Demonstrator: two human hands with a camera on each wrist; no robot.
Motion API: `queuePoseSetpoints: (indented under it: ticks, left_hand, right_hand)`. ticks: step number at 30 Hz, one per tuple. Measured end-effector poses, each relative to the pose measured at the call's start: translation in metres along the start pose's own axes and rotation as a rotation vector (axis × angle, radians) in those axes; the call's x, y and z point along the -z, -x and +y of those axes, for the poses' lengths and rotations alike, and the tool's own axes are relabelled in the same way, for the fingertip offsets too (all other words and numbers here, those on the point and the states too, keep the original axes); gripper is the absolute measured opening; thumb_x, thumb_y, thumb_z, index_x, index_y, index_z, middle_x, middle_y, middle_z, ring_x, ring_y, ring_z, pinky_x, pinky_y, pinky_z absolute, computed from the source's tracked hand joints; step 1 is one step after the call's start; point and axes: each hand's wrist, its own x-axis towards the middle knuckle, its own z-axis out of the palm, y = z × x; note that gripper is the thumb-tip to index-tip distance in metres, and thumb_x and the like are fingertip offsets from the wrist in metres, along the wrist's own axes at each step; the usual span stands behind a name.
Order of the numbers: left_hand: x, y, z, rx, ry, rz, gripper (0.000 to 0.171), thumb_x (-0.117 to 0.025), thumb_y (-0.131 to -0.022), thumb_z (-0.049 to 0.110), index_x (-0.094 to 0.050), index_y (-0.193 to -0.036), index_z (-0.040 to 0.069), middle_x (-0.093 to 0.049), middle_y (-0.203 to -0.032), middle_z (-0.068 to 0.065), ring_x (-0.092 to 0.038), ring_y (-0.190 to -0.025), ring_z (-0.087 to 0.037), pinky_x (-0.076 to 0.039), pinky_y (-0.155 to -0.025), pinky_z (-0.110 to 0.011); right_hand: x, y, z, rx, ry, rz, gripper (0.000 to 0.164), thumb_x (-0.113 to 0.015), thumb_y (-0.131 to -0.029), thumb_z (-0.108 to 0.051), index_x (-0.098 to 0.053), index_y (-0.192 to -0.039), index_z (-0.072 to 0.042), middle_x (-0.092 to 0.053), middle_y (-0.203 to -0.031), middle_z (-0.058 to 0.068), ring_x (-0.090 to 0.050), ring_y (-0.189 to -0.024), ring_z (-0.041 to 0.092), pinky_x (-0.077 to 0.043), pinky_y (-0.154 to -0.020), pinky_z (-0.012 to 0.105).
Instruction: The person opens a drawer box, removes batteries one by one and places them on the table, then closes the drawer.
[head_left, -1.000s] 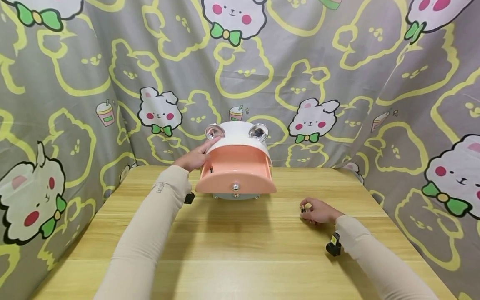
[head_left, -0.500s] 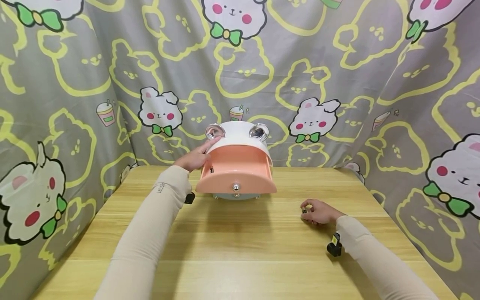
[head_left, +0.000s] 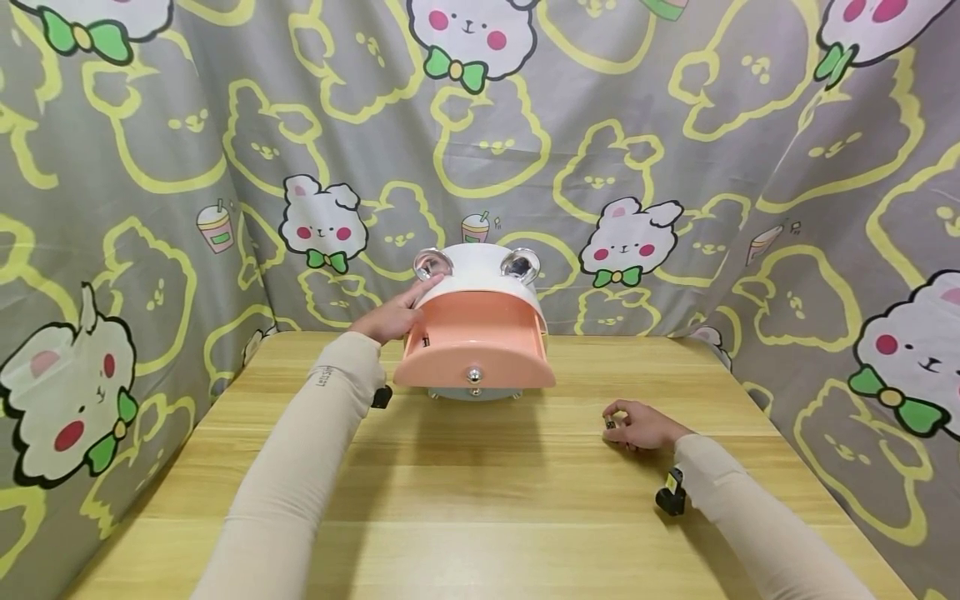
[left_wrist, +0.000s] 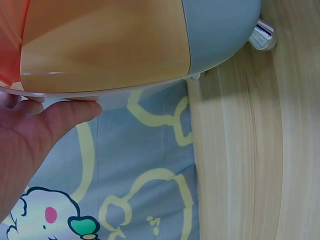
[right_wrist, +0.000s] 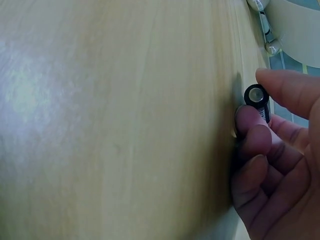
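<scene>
A small white storage box [head_left: 478, 265] with two clear, silvery round eyes stands at the back middle of the table. Its upper pinkish-orange drawer [head_left: 474, 360] is pulled out. Inside, at the drawer's left side, lies a small dark object, possibly a battery [head_left: 425, 341]. My left hand [head_left: 388, 320] rests against the box's left side, its fingers reaching up beside the left eye. In the left wrist view the thumb [left_wrist: 75, 111] lies straight along the box. To the right, low over the tabletop, my right hand [head_left: 645, 425] pinches a black battery [right_wrist: 256, 95], one metal end facing the wrist camera.
The wooden table [head_left: 480, 500] carries the box on short silvery feet [left_wrist: 262, 36]. Below the open drawer a grey-blue lower front [head_left: 472, 393] with its own knob shows. A patterned grey curtain [head_left: 525, 167] surrounds the table's back and sides.
My right hand stays in place and the battery turns slightly between its fingers. The left hand, the box and the drawer keep their positions.
</scene>
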Motion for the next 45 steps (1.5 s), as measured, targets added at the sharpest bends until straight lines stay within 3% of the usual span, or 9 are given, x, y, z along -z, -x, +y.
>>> queuePoseSetpoints:
  ticks: [1,3,6,10,18,25,32,36,45]
  left_hand:
    - [0.000,0.000,0.000,0.001,-0.001,-0.002,0.077,-0.039,-0.091,-0.007,-0.016,-0.156,0.028,0.005,-0.162,-0.004,-0.019,-0.138,-0.024,-0.032,-0.095,-0.039]
    - [0.000,0.000,-0.001,0.006,-0.005,0.004,0.077,-0.039,-0.091,-0.006,-0.017,-0.156,0.029,0.005,-0.162,-0.004,-0.032,-0.133,-0.032,-0.037,-0.088,-0.041]
    - [0.000,-0.001,-0.001,0.010,-0.004,0.005,0.078,-0.039,-0.091,-0.006,-0.017,-0.156,0.030,0.006,-0.162,-0.004,-0.034,-0.128,-0.032,-0.037,-0.085,-0.041]
    - [0.000,-0.001,-0.002,-0.003,0.010,-0.005,0.079,-0.040,-0.089,-0.007,-0.016,-0.157,0.028,0.007,-0.162,-0.004,-0.014,-0.138,-0.028,-0.026,-0.103,-0.045]
    - [-0.001,-0.002,-0.003,-0.011,0.014,-0.006,0.078,-0.039,-0.090,-0.007,-0.017,-0.157,0.027,0.007,-0.162,-0.004,-0.009,-0.142,-0.029,-0.023,-0.108,-0.047]
    - [-0.002,-0.001,-0.002,-0.013,0.000,-0.004,0.077,-0.039,-0.090,-0.007,-0.017,-0.157,0.026,0.006,-0.162,-0.005,0.002,-0.145,-0.024,-0.009,-0.115,-0.050]
    - [-0.001,-0.004,-0.003,-0.004,0.018,0.000,0.080,-0.038,-0.088,-0.009,-0.016,-0.157,0.025,0.007,-0.162,-0.005,0.000,-0.145,-0.027,-0.010,-0.114,-0.053]
    - [0.001,-0.014,-0.018,-0.018,0.008,0.013,0.081,-0.039,-0.088,-0.008,-0.017,-0.156,0.030,0.005,-0.162,-0.001,0.004,-0.145,-0.023,-0.004,-0.115,-0.052]
    - [0.003,-0.022,-0.033,-0.044,-0.031,0.042,0.080,-0.040,-0.090,-0.005,-0.018,-0.155,0.036,0.001,-0.162,0.001,0.001,-0.146,-0.021,-0.005,-0.116,-0.051]
  right_hand:
    - [0.000,0.000,0.000,0.001,0.000,0.000,0.044,-0.067,-0.092,-0.019,-0.050,-0.126,0.004,-0.058,-0.066,0.005,-0.050,-0.053,0.015,-0.040,-0.047,0.029]
    - [0.000,0.000,0.000,0.001,-0.003,0.000,0.044,-0.068,-0.092,-0.020,-0.051,-0.126,0.003,-0.058,-0.065,0.005,-0.049,-0.053,0.014,-0.040,-0.047,0.029]
    - [0.000,-0.001,0.000,-0.003,-0.012,0.000,0.044,-0.068,-0.092,-0.019,-0.051,-0.126,0.003,-0.057,-0.064,0.005,-0.049,-0.052,0.014,-0.040,-0.047,0.028]
    - [0.000,-0.001,0.001,-0.008,-0.025,-0.002,0.044,-0.068,-0.092,-0.018,-0.051,-0.126,0.003,-0.057,-0.064,0.004,-0.048,-0.052,0.014,-0.040,-0.047,0.028]
    - [0.000,0.000,0.002,-0.003,-0.039,0.009,0.043,-0.066,-0.093,-0.017,-0.049,-0.127,0.003,-0.057,-0.067,0.006,-0.049,-0.053,0.015,-0.041,-0.048,0.029]
    - [0.008,-0.001,-0.002,0.015,-0.129,0.057,0.042,-0.060,-0.097,-0.017,-0.047,-0.129,0.007,-0.054,-0.064,0.006,-0.046,-0.053,0.015,-0.038,-0.047,0.027]
    - [0.023,-0.006,-0.029,0.063,-0.124,0.072,0.041,-0.060,-0.097,-0.015,-0.048,-0.129,0.008,-0.062,-0.078,0.020,-0.052,-0.058,0.019,-0.049,-0.057,0.039]
    - [0.031,-0.009,-0.054,0.096,-0.089,0.079,0.039,-0.060,-0.097,-0.017,-0.050,-0.128,0.005,-0.062,-0.081,0.020,-0.053,-0.060,0.021,-0.051,-0.062,0.047]
    - [0.043,-0.019,-0.109,0.177,-0.039,0.109,0.033,-0.060,-0.097,-0.016,-0.054,-0.125,-0.001,-0.061,-0.078,0.010,-0.055,-0.060,0.021,-0.051,-0.060,0.036]
